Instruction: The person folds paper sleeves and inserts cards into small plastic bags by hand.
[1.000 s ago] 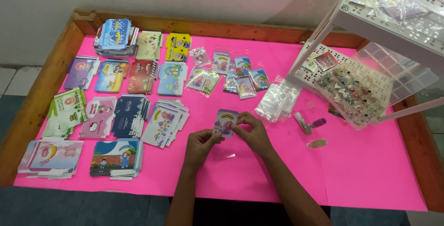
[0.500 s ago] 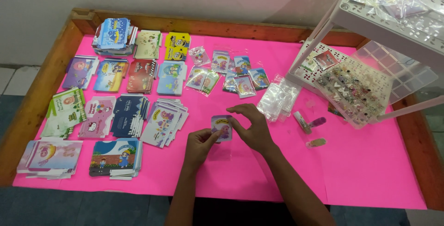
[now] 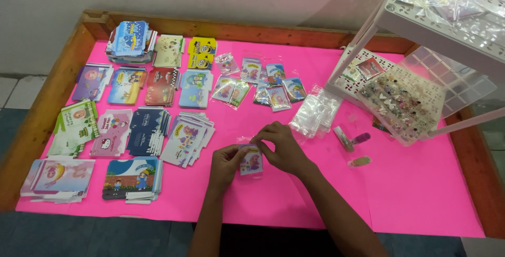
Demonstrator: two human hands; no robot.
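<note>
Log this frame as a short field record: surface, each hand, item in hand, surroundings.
surface: pink table with wooden rim
left hand: grip on left edge of small card in clear sleeve
right hand: fingers at the sleeve's top edge
left of hands: stacks of printed cards
behind hands: bagged cards
right of hands: pile of clear bags, compartment box of small trinkets, white rack

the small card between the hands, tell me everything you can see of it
The small card is a little upright rectangle with a cartoon figure in purple and pink, apparently inside a clear plastic sleeve whose glossy edge shows around it. It sits low over the pink table cover, near the front middle. The left hand pinches its left edge, and the right hand grips its top right corner. Its print is too small to make out.
</note>
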